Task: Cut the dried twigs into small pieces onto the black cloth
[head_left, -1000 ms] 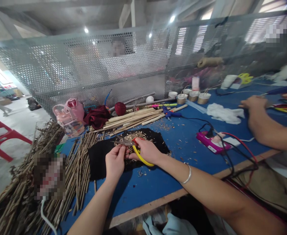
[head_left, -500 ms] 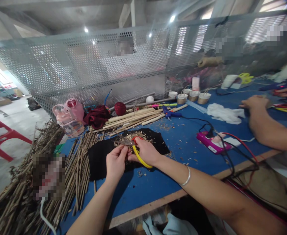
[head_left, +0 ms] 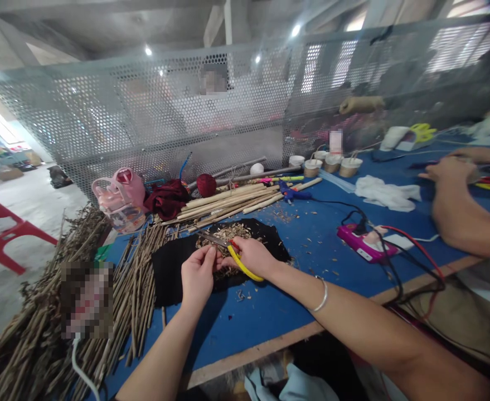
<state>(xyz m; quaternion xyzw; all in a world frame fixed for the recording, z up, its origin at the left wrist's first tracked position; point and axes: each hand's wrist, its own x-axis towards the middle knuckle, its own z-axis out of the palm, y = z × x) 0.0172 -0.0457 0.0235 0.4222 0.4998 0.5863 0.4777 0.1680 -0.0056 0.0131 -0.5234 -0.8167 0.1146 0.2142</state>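
My right hand [head_left: 253,258] is wrapped round the yellow and red handles of a pair of scissors [head_left: 215,239], whose blades point to the left and look closed. Just left of it, my left hand [head_left: 198,274] is closed in a pinch; whatever sits between its fingertips is too small to make out. Both hands hover over a black cloth [head_left: 167,278] on the blue table. A heap of small tan chips [head_left: 247,227], like cut plant bits, lies on the cloth behind my hands.
Dry stalks [head_left: 138,301] are piled at the left. Peeled sticks [head_left: 228,200], a dark red yarn ball [head_left: 206,185] and a blue glue gun [head_left: 289,192] lie behind the cloth. A purple power strip [head_left: 364,245] with cables sits to the right, near a co-worker's arm [head_left: 457,200].
The scissor blades were spread apart and have come together. My hands stay in nearly the same place. The co-worker's hands have shifted, and the view has moved slightly.
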